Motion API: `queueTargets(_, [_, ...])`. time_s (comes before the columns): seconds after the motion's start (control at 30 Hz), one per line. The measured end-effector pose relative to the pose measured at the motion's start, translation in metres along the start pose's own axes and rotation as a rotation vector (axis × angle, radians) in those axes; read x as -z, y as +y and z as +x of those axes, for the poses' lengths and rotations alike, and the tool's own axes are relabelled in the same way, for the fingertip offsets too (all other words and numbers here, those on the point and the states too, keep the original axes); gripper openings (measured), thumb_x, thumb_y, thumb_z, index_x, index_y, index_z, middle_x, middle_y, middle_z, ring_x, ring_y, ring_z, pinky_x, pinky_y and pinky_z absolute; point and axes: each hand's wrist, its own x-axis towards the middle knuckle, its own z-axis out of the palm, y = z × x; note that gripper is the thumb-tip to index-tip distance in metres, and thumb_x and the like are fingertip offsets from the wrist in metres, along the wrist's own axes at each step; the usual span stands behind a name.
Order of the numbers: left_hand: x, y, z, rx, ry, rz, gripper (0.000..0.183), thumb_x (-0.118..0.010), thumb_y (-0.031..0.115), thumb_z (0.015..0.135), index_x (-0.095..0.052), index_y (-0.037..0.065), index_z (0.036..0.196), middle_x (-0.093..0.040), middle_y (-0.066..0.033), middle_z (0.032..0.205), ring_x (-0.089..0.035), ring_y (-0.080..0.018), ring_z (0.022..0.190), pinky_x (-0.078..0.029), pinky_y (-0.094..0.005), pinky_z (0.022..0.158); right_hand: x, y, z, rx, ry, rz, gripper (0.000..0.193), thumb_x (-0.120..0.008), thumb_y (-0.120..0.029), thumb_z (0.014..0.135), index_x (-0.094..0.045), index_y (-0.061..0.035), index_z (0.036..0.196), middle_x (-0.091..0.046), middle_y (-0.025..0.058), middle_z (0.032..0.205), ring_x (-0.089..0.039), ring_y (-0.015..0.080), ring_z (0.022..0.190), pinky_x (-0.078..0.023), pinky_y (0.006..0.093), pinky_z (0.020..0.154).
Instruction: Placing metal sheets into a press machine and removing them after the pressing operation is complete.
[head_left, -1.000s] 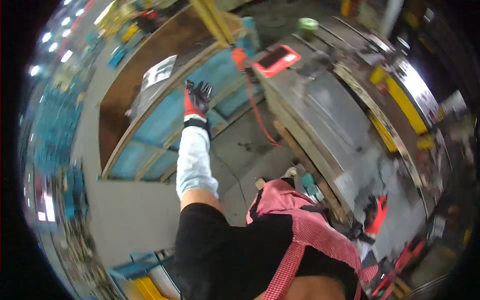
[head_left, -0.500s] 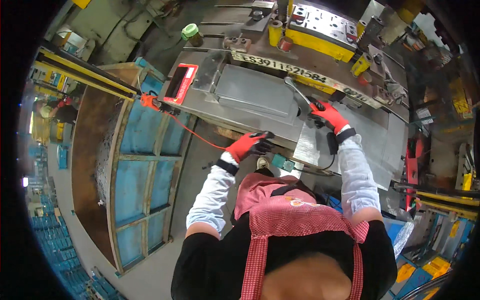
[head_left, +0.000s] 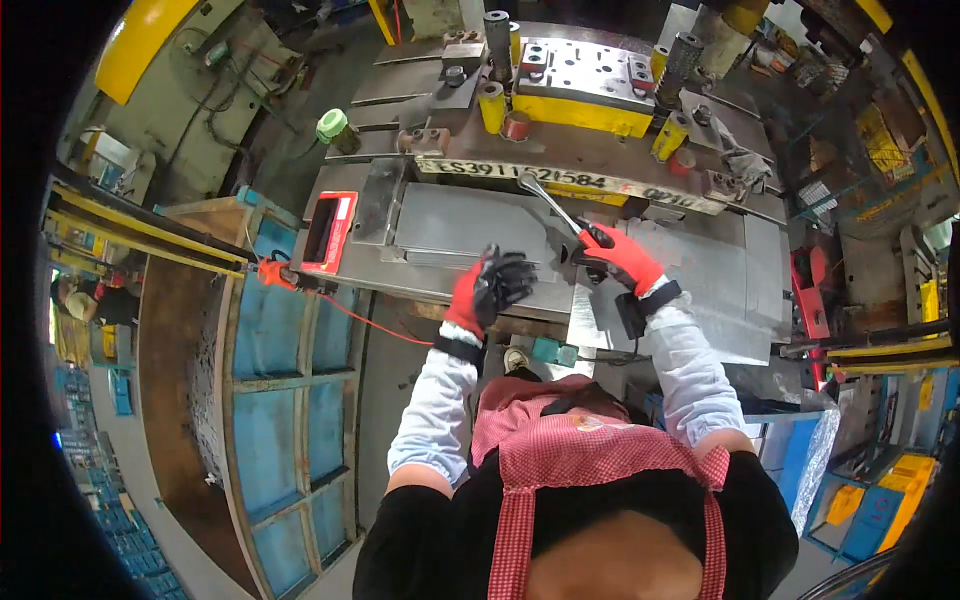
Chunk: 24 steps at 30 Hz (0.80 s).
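From where I stand, the person's right grip [head_left: 622, 262], in a red and black glove just right of the frame's centre, is closed around the lower end of a long-handled metal tool [head_left: 552, 204]. The tool slants up and left out of the fingers, its rounded head the far end, over by the pale rail [head_left: 590, 182] that crosses the upper middle (whether the head touches that rail, I can't tell from here).

The left grip [head_left: 490, 288], gloved the same way, sits near the centre with its fingers loosely spread and nothing visible in it. It's at the front right part of a stack of grey metal sheets [head_left: 465, 222]; contact I can't make out. The tool is well apart from this grip, up and to its right.

More flat sheets [head_left: 700, 265] lie right of the right grip on the machine bed [head_left: 345, 275]. In the upper middle, behind the rail, stands a die block [head_left: 585, 112] with a yellow base. Towards the upper left I see a red-edged dark panel [head_left: 328, 232] and a green-lidded jar [head_left: 338, 130]; a blue-sided bin [head_left: 265, 420] fills the lower left.
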Motion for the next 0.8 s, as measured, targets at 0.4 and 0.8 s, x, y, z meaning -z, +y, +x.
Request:
queueTargets(0.4, [0.014, -0.007, 0.021, -0.399, 0.066, -0.506, 0.032, -0.044, 0.038, 0.088, -0.051, 0.023, 0.114, -0.056, -0.0071, 0.109, -0.052, -0.0219, 0.104, -0.042, -0.0392, 0.089, -0.017, -0.006, -0.038, -0.119, 0.086, -0.039, 0.066, -0.066, -0.028, 0.069, -0.041, -0.0117, 0.127, -0.059, 0.0103, 0.095, -0.056, 0.0220, 0.086, -0.041, 0.0316, 0.081])
queueTargets(0.8, [-0.021, 0.009, -0.051, -0.594, 0.366, 1.060, 0.030, -0.045, 0.016, 0.085, -0.054, 0.001, 0.110, -0.059, -0.0125, 0.104, -0.058, -0.0164, 0.087, -0.047, -0.0274, 0.067, 0.013, -0.064, -0.150, -0.217, -0.201, 0.350, 0.068, -0.063, -0.019, 0.069, -0.036, -0.0047, 0.129, -0.057, 0.0040, 0.086, -0.049, 0.0100, 0.079, -0.040, 0.0257, 0.076])
